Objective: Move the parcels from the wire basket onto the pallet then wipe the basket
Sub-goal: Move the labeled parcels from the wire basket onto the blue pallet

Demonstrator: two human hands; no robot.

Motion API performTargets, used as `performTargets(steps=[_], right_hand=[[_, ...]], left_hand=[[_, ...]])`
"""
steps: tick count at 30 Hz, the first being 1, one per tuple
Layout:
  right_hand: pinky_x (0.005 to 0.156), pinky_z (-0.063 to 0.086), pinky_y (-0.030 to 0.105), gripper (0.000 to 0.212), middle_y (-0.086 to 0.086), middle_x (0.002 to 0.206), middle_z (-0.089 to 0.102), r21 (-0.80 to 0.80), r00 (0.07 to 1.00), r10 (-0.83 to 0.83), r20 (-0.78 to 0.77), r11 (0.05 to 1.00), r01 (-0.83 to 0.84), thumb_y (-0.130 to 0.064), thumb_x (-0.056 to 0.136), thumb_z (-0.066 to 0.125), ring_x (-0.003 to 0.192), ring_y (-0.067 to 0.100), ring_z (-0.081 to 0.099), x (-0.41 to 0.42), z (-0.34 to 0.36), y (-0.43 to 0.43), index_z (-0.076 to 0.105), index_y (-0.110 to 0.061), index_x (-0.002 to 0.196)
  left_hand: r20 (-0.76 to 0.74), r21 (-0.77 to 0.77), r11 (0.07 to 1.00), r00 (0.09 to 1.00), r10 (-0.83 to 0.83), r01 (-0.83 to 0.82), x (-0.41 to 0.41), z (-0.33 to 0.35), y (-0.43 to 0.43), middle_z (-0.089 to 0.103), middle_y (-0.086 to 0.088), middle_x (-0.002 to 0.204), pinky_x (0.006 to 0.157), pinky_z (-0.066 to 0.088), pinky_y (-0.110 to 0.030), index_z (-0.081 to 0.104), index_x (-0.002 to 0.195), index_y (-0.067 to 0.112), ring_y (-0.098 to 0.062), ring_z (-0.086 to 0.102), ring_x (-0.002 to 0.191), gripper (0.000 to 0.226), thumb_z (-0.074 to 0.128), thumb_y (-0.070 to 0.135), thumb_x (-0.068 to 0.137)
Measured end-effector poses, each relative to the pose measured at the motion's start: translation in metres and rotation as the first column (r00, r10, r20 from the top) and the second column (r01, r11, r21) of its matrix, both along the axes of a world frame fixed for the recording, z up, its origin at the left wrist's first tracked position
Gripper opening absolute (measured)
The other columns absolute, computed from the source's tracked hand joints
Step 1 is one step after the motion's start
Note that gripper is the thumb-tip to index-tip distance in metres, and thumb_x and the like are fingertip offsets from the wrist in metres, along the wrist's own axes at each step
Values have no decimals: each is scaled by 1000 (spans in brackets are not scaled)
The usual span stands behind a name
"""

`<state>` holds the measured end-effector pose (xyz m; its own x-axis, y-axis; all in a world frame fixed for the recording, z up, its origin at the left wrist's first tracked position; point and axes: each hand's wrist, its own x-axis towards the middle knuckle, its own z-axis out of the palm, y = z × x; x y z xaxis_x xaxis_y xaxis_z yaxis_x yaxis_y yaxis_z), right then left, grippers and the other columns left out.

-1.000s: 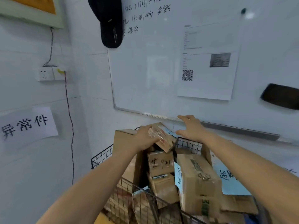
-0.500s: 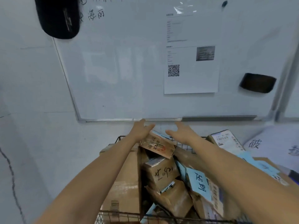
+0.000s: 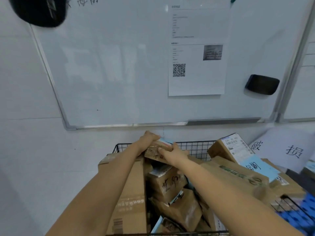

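A: Hands, what've they got?

B: Both are on one small parcel (image 3: pixel 153 151) at the top of the pile, near the back edge of the wire basket (image 3: pixel 197 148). The left hand (image 3: pixel 146 139) is curled over its far left end, fingers wrapped across the far edge. The right hand (image 3: pixel 175 155) grips the near right end w/ the thumb on the top face. The other fingers go round the side and I can't see their tips.

A: Is it lifted or resting?

B: Can't tell. It's tilted, left end higher, and its underside is hidden by what's below.

A: What else is in the basket?

B: It's packed. A tall box (image 3: pixel 132 184) stands upright along the left side, under the left forearm. A scribbled box (image 3: pixel 167 182) is in the middle, just below the held one, w/ more cartons under it. A large box (image 3: pixel 238 172) lies across the right side w/ a blue note (image 3: pixel 254 165) on it. A labelled box (image 3: pixel 231 146) leans at the back right corner and sticks up above the rim.

A: And the pallet?

B: There's blue plastic (image 3: pixel 305 218) at the basket's right, but it's too blurred to tell if that's it.

A: Bkgd?

B: A whiteboard (image 3: pixel 110 65) on the wall behind, w/ a printed sheet (image 3: pixel 197 79) and a black eraser (image 3: pixel 262 84) on it. A paper sign (image 3: pixel 283 147) hangs on the wall at right.
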<state>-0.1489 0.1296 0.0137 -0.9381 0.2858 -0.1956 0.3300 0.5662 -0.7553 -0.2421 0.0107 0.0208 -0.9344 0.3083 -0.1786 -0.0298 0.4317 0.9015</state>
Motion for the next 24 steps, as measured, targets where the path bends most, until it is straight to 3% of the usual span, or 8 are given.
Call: performTargets(steps=[4, 8, 12, 14, 17, 19, 21, 24], right_hand=[[100, 41, 41, 71, 14, 134, 27, -80, 992, -48, -120, 996, 39, -59, 82, 51, 111, 30, 40, -1, -3, -4, 30, -24, 141], [101, 34, 36, 66, 10, 135, 30, -91, 954, -112, -278, 992, 90, -58, 80, 54, 119, 32, 35, 2, 7, -5, 40, -24, 135], [89, 37, 32, 52, 8, 128, 20, -166, 903, -236, -358, 968, 187, -52, 80, 59, 115, 32, 33, 9, 20, -2, 50, -22, 122], [88, 39, 32, 43, 7, 126, 22, -240, 866, -312, -390, 943, 232, -49, 80, 62, 114, 31, 33, 12, 23, -3, 55, -21, 112], [87, 39, 30, 22, 8, 127, 24, -345, 818, -415, -398, 894, 286, -36, 81, 64, 115, 31, 32, 19, 27, 1, 53, -25, 97], [90, 38, 28, 17, 7, 129, 26, -385, 797, -438, -415, 879, 282, -28, 81, 65, 117, 31, 32, 26, 31, 7, 53, -27, 93], [95, 37, 28, 16, 5, 125, 28, -398, 790, -417, -451, 886, 240, -25, 80, 67, 118, 28, 34, 34, 33, 14, 55, -29, 90], [98, 40, 29, 19, 0, 115, 27, -369, 768, -334, -546, 919, 137, -25, 78, 71, 118, 23, 36, 49, 34, 26, 56, -30, 88]], left_hand=[[-94, 23, 1000, 996, -2, 4, 7, -2, -3, 55, -16, 123, 87, 51, -38, 36, 126, 9, -29, 58, 107, 63, 65, 38, 79], [-190, 67, 997, 981, -29, 43, 19, -1, -6, 52, -5, 127, 100, 45, -40, 36, 124, 13, -20, 53, 115, 96, 71, 62, 50], [-132, 291, 956, 991, 16, 23, 46, 8, -1, 51, -10, 129, 98, 47, -42, 40, 107, 24, -26, 56, 113, 56, 73, 43, 66], [-118, 407, 913, 992, 37, 14, 55, 9, 4, 54, -14, 125, 94, 50, -45, 46, 103, 21, -28, 60, 109, 57, 78, 37, 59], [-191, 439, 898, 974, 122, -27, 69, 11, 15, 49, -6, 118, 95, 49, -43, 48, 111, 18, -24, 55, 111, 59, 77, 35, 62], [-158, 511, 854, 967, 200, -94, 77, 9, 20, 43, -6, 127, 96, 48, -46, 47, 112, 28, -24, 52, 115, 53, 68, 41, 65], [-95, 560, 810, 957, 273, -176, 81, 8, 20, 38, -6, 135, 94, 49, -47, 39, 128, 28, -23, 49, 117, 60, 64, 44, 76], [6, 588, 770, 954, 301, -247, 82, 12, 14, 39, -1, 132, 72, 54, -39, 28, 140, 23, -20, 49, 110, 58, 56, 32, 90]])
